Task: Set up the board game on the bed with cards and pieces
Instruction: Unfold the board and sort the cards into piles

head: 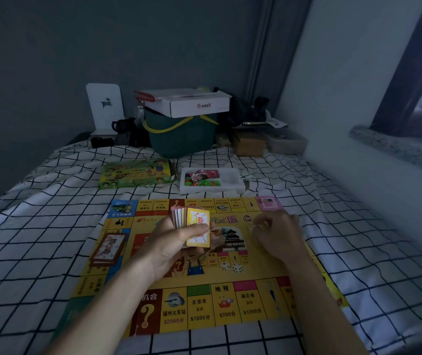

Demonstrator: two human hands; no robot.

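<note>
At the far end, toward twelve o'clock, a dark green bucket (181, 134) with a yellow handle carries a white cardboard box (192, 103) on top. At eleven o'clock of it a white bookend (105, 108) with a deer cutout stands upright against the grey wall (51, 47). At one o'clock sit a brown box (248, 143) and dark clutter; a grey curtain (271, 47) hangs above.

1 board (226, 307), 2 hands (171, 245) (279, 238)
</note>
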